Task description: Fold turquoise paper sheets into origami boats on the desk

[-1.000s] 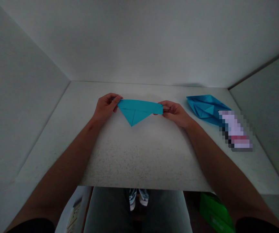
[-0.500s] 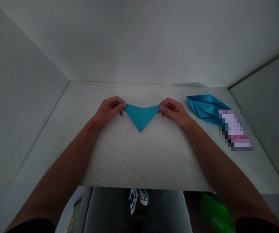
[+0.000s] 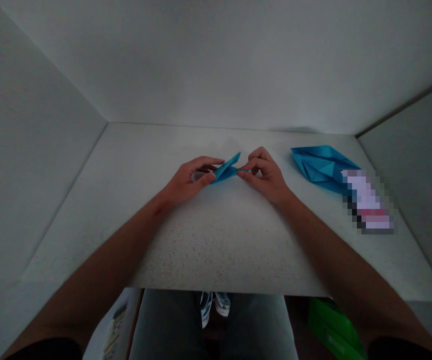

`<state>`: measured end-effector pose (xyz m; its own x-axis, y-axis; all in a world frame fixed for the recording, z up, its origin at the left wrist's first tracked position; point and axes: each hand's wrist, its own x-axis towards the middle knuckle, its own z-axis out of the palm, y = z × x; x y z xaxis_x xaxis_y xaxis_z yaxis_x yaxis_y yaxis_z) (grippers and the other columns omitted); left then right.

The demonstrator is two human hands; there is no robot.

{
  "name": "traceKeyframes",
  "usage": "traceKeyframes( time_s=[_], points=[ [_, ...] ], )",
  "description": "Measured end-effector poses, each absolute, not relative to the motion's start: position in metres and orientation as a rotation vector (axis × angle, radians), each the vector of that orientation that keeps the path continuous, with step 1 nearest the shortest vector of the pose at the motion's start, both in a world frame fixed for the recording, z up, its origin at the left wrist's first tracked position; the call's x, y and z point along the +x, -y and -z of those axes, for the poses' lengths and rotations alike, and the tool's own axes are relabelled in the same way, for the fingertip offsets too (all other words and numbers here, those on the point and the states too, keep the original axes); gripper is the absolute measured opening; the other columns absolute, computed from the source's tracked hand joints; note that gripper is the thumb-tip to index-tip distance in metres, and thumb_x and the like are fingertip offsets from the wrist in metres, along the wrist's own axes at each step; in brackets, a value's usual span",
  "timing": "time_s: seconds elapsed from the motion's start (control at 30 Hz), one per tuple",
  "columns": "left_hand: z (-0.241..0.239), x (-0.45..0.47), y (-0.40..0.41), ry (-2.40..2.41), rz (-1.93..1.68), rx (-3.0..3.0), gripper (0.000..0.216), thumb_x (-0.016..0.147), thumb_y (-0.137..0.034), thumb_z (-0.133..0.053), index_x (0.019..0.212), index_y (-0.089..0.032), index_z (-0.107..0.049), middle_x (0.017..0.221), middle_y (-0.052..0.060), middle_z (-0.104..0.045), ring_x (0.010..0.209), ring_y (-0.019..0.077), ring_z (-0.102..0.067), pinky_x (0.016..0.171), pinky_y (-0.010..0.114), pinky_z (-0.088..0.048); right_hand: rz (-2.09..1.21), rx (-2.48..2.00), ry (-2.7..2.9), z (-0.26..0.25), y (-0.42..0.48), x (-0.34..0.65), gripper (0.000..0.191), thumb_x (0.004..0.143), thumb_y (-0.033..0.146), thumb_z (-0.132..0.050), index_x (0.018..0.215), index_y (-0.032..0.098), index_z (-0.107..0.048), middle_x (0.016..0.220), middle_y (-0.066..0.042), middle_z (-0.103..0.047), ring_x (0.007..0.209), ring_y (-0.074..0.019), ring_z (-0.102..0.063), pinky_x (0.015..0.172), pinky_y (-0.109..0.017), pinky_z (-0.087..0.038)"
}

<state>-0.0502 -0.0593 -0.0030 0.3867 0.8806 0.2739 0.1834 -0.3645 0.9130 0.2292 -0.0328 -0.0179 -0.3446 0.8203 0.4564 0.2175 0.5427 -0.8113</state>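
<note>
Folded blue paper (image 3: 226, 169) – small, multi-layer, collapsed to a narrow wedge, held just above the table (image 3: 216, 245) approx mid-width, toward the far side, one corner tipped up and away. Handling est.: v. light thin sheet, floppy across the flat panels but stiffer along creases and where layers stack. A stray pinch would likely leave a permanent mark, and fold junctions look like the weak spots for tearing. Surface looks smooth, so prob. a bit slippery btwn dry fingertips. Best grip pts = the two ends, where layers are thickest; light pinch, no load on the middle. Left hand (image 3: 189, 182) has the left end: thumb on the near side, fingers stretched over the top, closed narrow on the paper. Right hand (image 3: 265, 172) has the right tip – thumb and index pressed together on it, other fingers curled in. Hands are near each other w/ only the paper btwn them. Further right on the table, well apart from the hands, lies a second blue paper fold (image 3: 319, 165), boat-like, and at its near-right end a pixelated item (image 3: 368, 202), can't tell what it is. Pale walls (image 3: 216, 65) box the table on three sides. Below the near edge: the person's lap (image 3: 170, 325), shoes (image 3: 211, 305), a green thing (image 3: 332, 330).
</note>
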Motion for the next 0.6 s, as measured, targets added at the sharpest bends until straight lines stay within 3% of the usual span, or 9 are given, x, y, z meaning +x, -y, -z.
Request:
traceKeyframes(
  time_s=[0.13,0.27,0.4,0.5,0.6],
  points=[
    [-0.001,-0.047,0.064,-0.780,-0.954,1.979,0.076,0.079,-0.072,-0.090,0.137,-0.026,-0.077,0.138,0.014,-0.077,0.129,0.0326,-0.074,0.112,0.044,-0.059,-0.706,-0.854,1.858,0.018,0.038,0.225,0.029,0.096,0.057,-0.082,0.091,0.029,-0.076,0.095,-0.004,-0.054,0.084,-0.0205,-0.053,0.068,-0.034,-0.051],
    [0.009,-0.042,0.065,-0.957,-0.976,1.898,0.046,0.093,-0.061,-0.082,0.119,-0.023,-0.081,0.112,0.008,-0.083,0.101,0.0248,-0.078,0.091,0.037,-0.065,-0.618,-0.806,1.844,0.022,0.037,0.224,0.036,0.091,0.059,-0.087,0.108,0.030,-0.075,0.101,-0.004,-0.057,0.083,-0.0189,-0.053,0.068,-0.033,-0.051],
    [0.017,-0.040,0.063,-1.036,-1.086,1.601,0.049,0.095,-0.066,-0.078,0.110,-0.019,-0.080,0.098,0.007,-0.082,0.087,0.0240,-0.078,0.076,0.036,-0.066,-0.674,-0.805,1.863,0.022,0.036,0.223,0.064,0.081,0.065,-0.093,0.128,0.029,-0.068,0.112,-0.005,-0.064,0.087,-0.0193,-0.059,0.075,-0.035,-0.055],
    [0.018,-0.041,0.060,-1.030,-1.178,1.496,0.056,0.088,-0.067,-0.085,0.117,-0.020,-0.076,0.104,0.009,-0.082,0.091,0.0248,-0.078,0.076,0.036,-0.067,-0.786,-0.746,1.936,0.021,0.038,0.222,0.045,0.089,0.063,-0.087,0.110,0.027,-0.069,0.097,-0.002,-0.068,0.084,-0.0185,-0.063,0.079,-0.035,-0.056],
    [0.020,-0.042,0.056,-1.060,-1.253,1.470,0.060,0.083,-0.062,-0.092,0.123,-0.022,-0.070,0.102,0.005,-0.080,0.085,0.0203,-0.076,0.071,0.030,-0.065,-0.933,-0.705,1.930,0.022,0.042,0.221,0.035,0.097,0.056,-0.083,0.096,0.026,-0.064,0.084,0.002,-0.066,0.075,-0.0152,-0.064,0.074,-0.032,-0.057]
  ],
)
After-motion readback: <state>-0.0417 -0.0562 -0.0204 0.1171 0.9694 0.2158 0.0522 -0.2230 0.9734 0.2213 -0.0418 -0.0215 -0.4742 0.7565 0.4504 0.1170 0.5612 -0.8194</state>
